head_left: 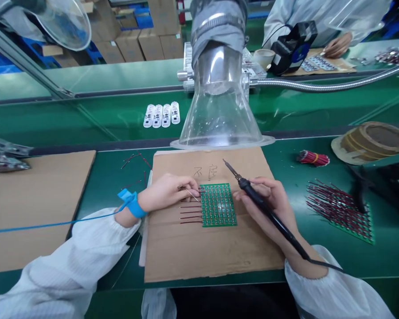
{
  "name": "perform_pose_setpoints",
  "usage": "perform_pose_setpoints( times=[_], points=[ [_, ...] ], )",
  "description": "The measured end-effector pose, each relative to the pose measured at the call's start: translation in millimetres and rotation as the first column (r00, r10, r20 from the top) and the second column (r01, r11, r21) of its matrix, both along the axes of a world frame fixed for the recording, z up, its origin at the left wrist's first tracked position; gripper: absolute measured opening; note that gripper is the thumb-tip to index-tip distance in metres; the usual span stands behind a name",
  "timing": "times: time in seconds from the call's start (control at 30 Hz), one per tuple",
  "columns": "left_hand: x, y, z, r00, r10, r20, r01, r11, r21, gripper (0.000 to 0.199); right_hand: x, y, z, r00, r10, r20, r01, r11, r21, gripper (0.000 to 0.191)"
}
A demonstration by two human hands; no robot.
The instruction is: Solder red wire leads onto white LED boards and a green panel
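Note:
A green circuit board (218,205) with rows of solder pads lies on a cardboard sheet (186,252). Several dark red wires (190,217) stick out from its left edge. My left hand (173,191), with a blue wrist strap, is closed at the board's upper left corner. A thin silvery solder wire (193,195) runs from its pinched fingers toward the board; whether they also grip a red wire is hidden. My right hand (269,201) is wrapped round a black soldering iron (261,204). The iron's tip points up and left, above the board and apart from it.
A clear fume hood (221,115) hangs beyond the board. To the right are a wired board (344,212), a bundle of red wires (313,158) and a tape-covered round object (374,141). Another cardboard sheet (29,208) lies left. A co-worker's hand (338,45) shows across the bench.

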State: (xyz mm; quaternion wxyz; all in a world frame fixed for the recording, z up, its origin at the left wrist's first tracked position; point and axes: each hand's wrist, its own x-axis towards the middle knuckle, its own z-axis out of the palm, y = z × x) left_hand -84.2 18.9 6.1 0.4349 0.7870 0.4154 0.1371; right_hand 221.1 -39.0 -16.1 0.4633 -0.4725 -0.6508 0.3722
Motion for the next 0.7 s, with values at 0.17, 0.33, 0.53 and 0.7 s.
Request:
perform_pose_setpoints(
  times=[0.17,0.33,0.53,0.7],
  points=[
    [0.0,-1.4,-4.2,0.998,-0.052,-0.026,0.056,0.983,0.177,0.017,-2.9,-7.3,-1.2,1.000,-0.024,-0.018,0.023,0.997,-0.069,0.032],
    [-0.4,-0.6,-5.6,0.995,-0.051,-0.086,0.070,0.971,0.230,0.029,10.7,-9.8,-4.1,0.982,-0.128,0.135,0.128,0.992,0.007,0.027],
    [1.6,-1.0,-9.3,0.991,-0.050,-0.123,0.081,0.960,0.268,0.034,8.7,-8.0,-0.5,0.995,-0.077,0.062,0.078,0.997,-0.016,0.017],
    [5.3,-4.1,-12.7,0.990,0.010,-0.137,0.028,0.961,0.276,0.032,6.5,-9.9,2.3,0.998,-0.007,0.061,0.009,0.999,-0.042,0.013]
  ],
)
